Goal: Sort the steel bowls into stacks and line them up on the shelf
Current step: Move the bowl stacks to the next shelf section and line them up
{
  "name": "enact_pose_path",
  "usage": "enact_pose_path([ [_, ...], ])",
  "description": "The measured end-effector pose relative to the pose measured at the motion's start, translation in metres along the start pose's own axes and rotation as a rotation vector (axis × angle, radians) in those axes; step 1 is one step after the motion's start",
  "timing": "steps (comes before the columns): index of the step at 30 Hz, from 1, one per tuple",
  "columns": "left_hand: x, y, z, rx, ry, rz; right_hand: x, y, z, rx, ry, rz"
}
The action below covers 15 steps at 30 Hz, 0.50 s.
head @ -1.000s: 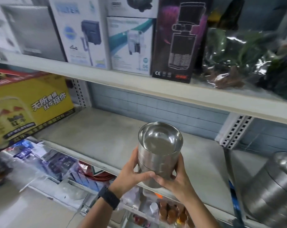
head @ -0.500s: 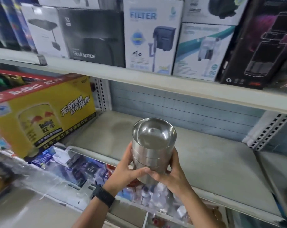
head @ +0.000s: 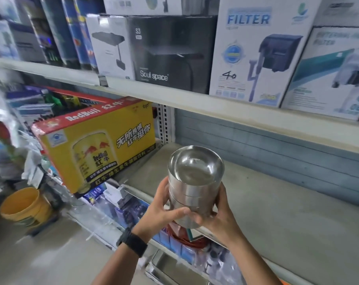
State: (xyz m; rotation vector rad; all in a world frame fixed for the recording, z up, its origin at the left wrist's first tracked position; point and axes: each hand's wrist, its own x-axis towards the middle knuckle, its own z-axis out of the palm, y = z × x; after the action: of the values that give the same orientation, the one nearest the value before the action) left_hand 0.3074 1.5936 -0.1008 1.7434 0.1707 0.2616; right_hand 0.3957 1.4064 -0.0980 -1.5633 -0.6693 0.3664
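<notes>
Seemingly mid-placing: left hand (head: pixel 164 206) curled round the left of the upright stack (head: pixel 195 182), right hand (head: pixel 220 217) wrapped round its right, both gripping it just above the shelf (head: pixel 287 212) lying beyond the fingertips; then, probably, a level set-down and release.

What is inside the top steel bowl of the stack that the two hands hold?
The top bowl shows only its shiny bare inside; nothing lies in it. The rest of the stack sits nested under it and is covered by it, so the insides of those bowls cannot be seen.
</notes>
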Motion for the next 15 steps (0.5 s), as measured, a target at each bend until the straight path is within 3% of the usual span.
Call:
enact_pose_path([
  [6,0.020,-0.013,-0.036,0.030,-0.001,0.026,0.031,0.003,0.028,-0.008,-0.002,0.002],
  [15,0.066,-0.048,-0.104,-0.037,-0.117,0.038,0.074,0.018,0.085,-0.092,0.146,0.057],
])
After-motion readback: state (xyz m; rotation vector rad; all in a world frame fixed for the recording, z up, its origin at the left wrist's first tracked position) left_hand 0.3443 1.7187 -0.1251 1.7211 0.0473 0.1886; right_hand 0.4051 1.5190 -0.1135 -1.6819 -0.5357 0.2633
